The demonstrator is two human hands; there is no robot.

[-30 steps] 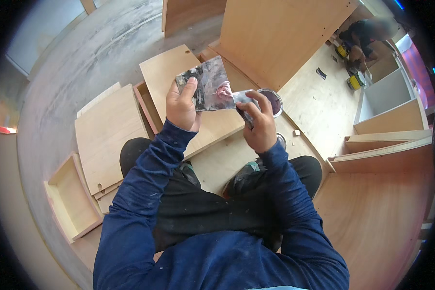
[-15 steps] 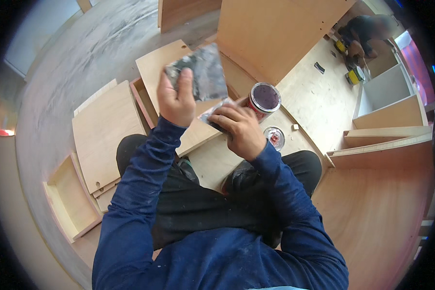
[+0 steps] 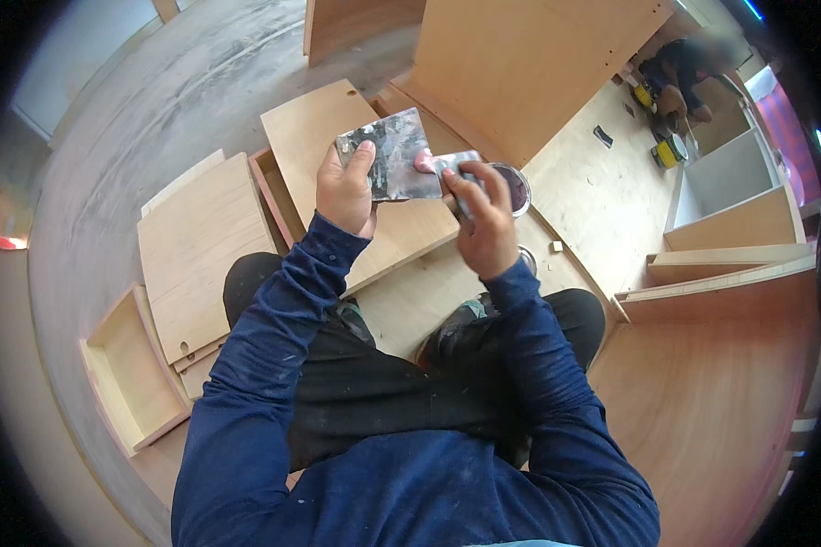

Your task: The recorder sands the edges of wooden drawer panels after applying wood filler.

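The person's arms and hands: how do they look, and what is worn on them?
Both arms are covered by long dark blue sleeves, the left sleeve and the right sleeve, reaching down to the wrists. The fabric is creased and carries small pale specks. The left hand and right hand are bare: no gloves, and no watch or ring is visible.

Left hand (image 3: 345,190): grips metal plate (image 3: 390,167), above board (image 3: 360,182).
Right hand (image 3: 485,223): scraper (image 3: 454,166) touching plate's right edge.
Open can (image 3: 513,187): just right of scraper.
Drawer box (image 3: 132,378): far left, on floor.
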